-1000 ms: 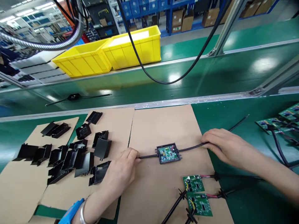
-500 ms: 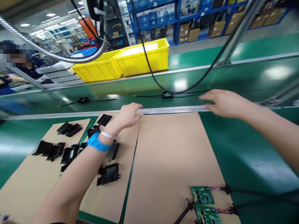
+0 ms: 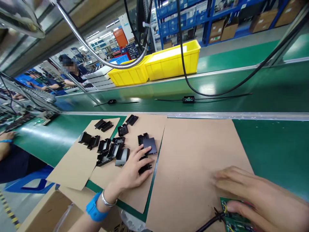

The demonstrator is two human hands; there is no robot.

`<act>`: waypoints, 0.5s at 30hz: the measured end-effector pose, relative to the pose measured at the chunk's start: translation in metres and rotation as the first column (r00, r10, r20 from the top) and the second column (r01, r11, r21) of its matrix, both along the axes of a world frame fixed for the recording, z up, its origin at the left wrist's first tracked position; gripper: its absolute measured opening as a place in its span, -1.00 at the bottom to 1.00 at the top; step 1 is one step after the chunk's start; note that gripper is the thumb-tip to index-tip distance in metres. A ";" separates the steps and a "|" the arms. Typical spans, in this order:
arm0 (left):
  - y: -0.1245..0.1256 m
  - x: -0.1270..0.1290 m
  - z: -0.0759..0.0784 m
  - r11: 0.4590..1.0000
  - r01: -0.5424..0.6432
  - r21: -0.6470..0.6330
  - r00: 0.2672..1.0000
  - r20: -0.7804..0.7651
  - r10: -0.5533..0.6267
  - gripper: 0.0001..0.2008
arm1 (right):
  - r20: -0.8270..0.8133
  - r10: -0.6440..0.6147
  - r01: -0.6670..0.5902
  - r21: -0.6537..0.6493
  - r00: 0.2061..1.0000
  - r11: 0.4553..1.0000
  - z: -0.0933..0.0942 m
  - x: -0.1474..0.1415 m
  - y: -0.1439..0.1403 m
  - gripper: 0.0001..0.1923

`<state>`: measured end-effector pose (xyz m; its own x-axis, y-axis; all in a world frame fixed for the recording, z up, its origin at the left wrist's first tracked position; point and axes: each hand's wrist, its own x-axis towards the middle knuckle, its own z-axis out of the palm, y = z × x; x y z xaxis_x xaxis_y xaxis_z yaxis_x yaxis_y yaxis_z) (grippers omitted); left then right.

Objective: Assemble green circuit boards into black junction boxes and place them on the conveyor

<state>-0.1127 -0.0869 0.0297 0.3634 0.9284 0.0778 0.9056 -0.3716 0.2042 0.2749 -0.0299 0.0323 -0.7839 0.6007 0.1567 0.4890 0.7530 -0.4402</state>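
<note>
At five o'clock, nearest the camera, the right hand (image 3: 251,196) lies fingers spread over a green circuit board (image 3: 235,219) with small dark components and a black cable (image 3: 207,223) trailing toward six o'clock; whether it grips the board I cannot tell. Toward seven o'clock the left hand (image 3: 134,170), with a blue wristband (image 3: 93,211) and a silver bangle, rests open on a black plastic cover (image 3: 145,167) at the edge of a cardboard sheet (image 3: 193,154). Roughly a dozen more black covers (image 3: 113,148) lie scattered at ten o'clock across the tabletop (image 3: 272,145). Farther off, two cabled modules (image 3: 188,99) sit on the green conveyor. At twelve o'clock stand two yellow bins (image 3: 173,61). No writing is readable
</note>
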 end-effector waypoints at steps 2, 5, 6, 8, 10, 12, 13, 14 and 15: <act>0.000 0.014 -0.002 0.998 0.058 0.032 0.996 0.071 -0.060 -0.68 | 0.059 0.109 -0.106 -0.049 0.992 0.993 0.016 -0.028 0.018 -0.69; -0.005 0.022 -0.002 0.995 0.072 0.063 0.983 0.162 -0.082 -0.47 | 0.020 0.144 -0.143 -0.035 0.989 0.989 0.022 -0.084 0.042 -0.69; -0.007 0.022 -0.002 0.997 0.043 0.063 0.982 0.179 -0.054 -0.37 | 0.011 0.130 -0.130 -0.017 0.991 0.991 0.020 -0.105 0.049 -0.66; -0.012 0.017 -0.002 0.997 -0.065 0.050 0.980 0.191 0.055 -0.23 | 0.034 0.049 -0.049 0.014 0.998 0.999 0.012 -0.146 0.057 -0.49; -0.018 0.010 -0.004 0.985 -0.173 0.022 0.965 0.201 0.165 -0.24 | 0.062 -0.024 0.023 0.026 0.998 0.999 0.004 -0.179 0.059 -0.30; -0.024 0.003 -0.007 0.971 -0.237 -0.020 0.939 0.251 0.234 -0.34 | 0.075 -0.050 0.049 0.024 0.996 0.999 0.003 -0.199 0.058 -0.35; -0.026 0.001 -0.008 0.964 -0.262 -0.053 0.916 0.302 0.265 -0.39 | 0.080 -0.056 0.054 0.019 0.995 0.998 0.005 -0.202 0.058 -0.47; -0.028 0.001 -0.008 0.953 -0.284 -0.103 0.874 0.381 0.301 -0.42 | 0.082 -0.063 0.062 0.009 0.995 0.998 0.009 -0.201 0.058 -0.59; -0.030 0.002 -0.008 0.939 -0.299 -0.170 0.800 0.491 0.344 -0.45 | 0.084 -0.073 0.074 -0.003 0.994 0.997 0.014 -0.194 0.059 -0.68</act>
